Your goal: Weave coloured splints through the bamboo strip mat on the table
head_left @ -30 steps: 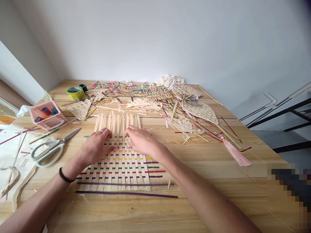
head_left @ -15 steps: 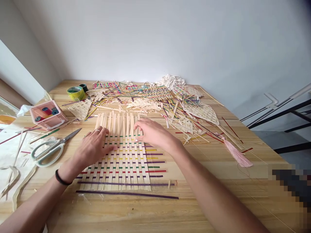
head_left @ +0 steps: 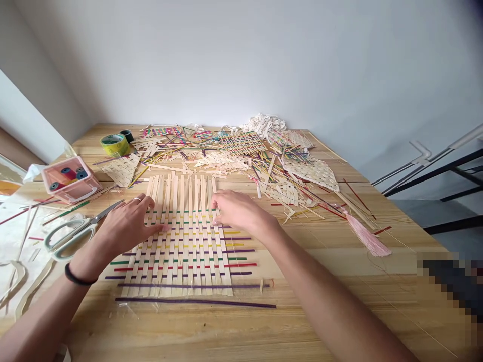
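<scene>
A flat woven mat (head_left: 184, 251) of pale upright strips crossed by green, yellow, purple and red strips lies in front of me. Its far ends (head_left: 181, 188) stick out unwoven. My left hand (head_left: 126, 221) rests at the mat's left edge, thumb stretched over the weave and apart from the fingers. At the right edge, near the topmost green strip, is my right hand (head_left: 239, 213); its fingers are bent, with a gap between thumb and forefinger. A loose purple strip (head_left: 196, 302) lies along the near edge.
Scissors (head_left: 71, 236) lie left of the mat beside a pink basket (head_left: 71, 193) of thread spools. Tape rolls (head_left: 115, 145) stand behind. Scrap strips (head_left: 222, 163) and woven pieces cover the table's back. A woven fan (head_left: 313, 173) with a pink tassel (head_left: 368, 234) lies right.
My left hand has slid left from over the weave to the mat's left edge, uncovering coloured strip ends there. My right hand has shifted slightly down and right.
</scene>
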The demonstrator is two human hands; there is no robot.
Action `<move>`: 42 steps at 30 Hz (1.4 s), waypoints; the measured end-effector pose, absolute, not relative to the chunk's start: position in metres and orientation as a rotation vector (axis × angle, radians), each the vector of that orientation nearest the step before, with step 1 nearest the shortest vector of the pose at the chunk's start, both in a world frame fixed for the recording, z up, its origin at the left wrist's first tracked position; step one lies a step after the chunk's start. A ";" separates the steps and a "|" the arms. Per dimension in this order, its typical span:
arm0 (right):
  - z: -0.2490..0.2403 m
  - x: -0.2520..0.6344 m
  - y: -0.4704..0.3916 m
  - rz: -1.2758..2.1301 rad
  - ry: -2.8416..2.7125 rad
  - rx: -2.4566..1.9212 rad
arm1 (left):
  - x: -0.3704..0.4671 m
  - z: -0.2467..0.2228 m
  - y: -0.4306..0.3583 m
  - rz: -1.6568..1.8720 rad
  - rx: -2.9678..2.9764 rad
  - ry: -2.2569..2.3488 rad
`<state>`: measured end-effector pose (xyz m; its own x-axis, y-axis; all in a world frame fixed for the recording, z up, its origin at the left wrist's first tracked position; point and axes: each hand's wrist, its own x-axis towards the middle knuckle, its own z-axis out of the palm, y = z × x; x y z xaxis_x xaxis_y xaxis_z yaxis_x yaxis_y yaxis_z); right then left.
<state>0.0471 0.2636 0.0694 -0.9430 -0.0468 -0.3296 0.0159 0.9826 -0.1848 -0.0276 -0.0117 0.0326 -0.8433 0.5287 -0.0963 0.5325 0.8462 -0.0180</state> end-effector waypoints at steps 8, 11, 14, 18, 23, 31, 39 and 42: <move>0.071 0.047 0.262 -0.252 2.769 0.000 | -0.031 0.034 -0.016 -0.021 0.821 2.915; 0.069 0.046 0.263 -0.247 2.780 -0.002 | -0.032 0.036 -0.019 -0.015 0.779 2.882; 0.068 0.046 0.263 -0.242 2.795 -0.016 | -0.032 0.038 -0.021 -0.001 0.771 2.861; 0.069 0.047 0.262 -0.246 2.797 0.000 | -0.030 0.042 -0.020 0.019 0.763 2.848; 0.072 0.047 0.261 -0.266 2.775 0.022 | -0.030 0.043 -0.018 0.053 0.745 2.839; 0.072 0.048 0.261 -0.275 2.763 0.014 | -0.033 0.036 -0.020 0.072 0.738 2.850; 0.074 0.049 0.260 -0.267 2.761 0.018 | -0.033 0.035 -0.021 0.062 0.751 2.843; 0.074 0.049 0.260 -0.273 2.770 0.014 | -0.033 0.035 -0.021 0.055 0.754 2.846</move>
<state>0.0494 0.2598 0.0742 -0.9365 -0.0248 -0.3499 0.0441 0.9813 -0.1876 -0.0329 -0.0205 0.0354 -0.8509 0.4936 -0.1799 0.4862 0.8696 0.0861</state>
